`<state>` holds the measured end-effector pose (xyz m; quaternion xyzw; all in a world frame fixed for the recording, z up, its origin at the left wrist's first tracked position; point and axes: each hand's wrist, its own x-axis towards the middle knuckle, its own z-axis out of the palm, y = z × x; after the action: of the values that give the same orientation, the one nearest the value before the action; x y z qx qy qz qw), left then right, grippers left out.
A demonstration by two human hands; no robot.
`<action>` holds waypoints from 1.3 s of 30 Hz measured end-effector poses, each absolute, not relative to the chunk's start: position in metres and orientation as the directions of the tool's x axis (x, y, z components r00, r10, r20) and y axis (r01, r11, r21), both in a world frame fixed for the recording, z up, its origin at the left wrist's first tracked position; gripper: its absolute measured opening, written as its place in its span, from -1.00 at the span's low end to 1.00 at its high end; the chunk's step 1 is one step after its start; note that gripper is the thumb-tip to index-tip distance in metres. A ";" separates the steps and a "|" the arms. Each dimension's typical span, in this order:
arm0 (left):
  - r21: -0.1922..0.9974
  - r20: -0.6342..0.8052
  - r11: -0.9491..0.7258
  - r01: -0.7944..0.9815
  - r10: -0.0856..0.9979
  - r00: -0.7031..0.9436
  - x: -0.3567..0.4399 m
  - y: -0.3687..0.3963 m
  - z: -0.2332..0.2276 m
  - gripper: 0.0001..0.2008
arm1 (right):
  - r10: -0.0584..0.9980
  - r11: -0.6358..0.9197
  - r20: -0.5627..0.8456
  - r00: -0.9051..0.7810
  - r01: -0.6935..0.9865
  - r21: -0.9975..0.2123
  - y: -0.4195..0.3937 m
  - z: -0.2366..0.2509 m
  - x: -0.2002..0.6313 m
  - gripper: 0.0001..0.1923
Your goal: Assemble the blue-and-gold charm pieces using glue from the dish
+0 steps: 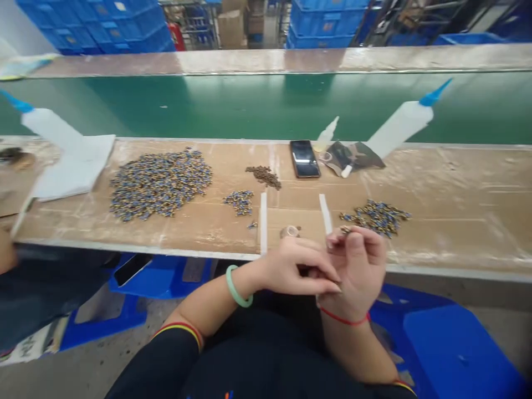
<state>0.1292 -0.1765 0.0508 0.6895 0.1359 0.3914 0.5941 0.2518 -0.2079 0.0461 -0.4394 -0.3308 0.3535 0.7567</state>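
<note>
My left hand (pixel 301 267), with a pale green bangle at its wrist, is closed in a pinch against the palm side of my right hand. Whatever its fingertips hold is too small to make out. My right hand (pixel 358 271) is turned palm up, its fingers curled. Between its thumb and fingers sits a small brass-coloured metal part (pixel 346 229). Just beyond it lies a pile of small brass-and-blue parts (pixel 376 217). A roll of tape (pixel 290 231) rests on the bench behind my left hand.
Left on the cardboard-covered bench (pixel 469 194) are a large pile of parts (pixel 160 183), a smaller pile (pixel 240 202) and brown pieces (pixel 265 175). A phone (pixel 305 159), a dropper bottle (pixel 327 134) and a white bottle (pixel 401 127) stand behind. Another person's arm (pixel 6 252) shows at left.
</note>
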 end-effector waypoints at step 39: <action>0.474 0.088 0.357 -0.805 0.890 0.447 0.108 -0.220 0.004 -0.82 | 0.840 0.542 0.302 -0.450 0.716 -0.440 -0.213 0.076 0.313 -0.90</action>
<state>0.1076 -0.2198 0.0044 0.2311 0.0922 0.5177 0.8186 0.3130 -0.2133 0.0763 -0.4620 -0.8423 0.1251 0.2478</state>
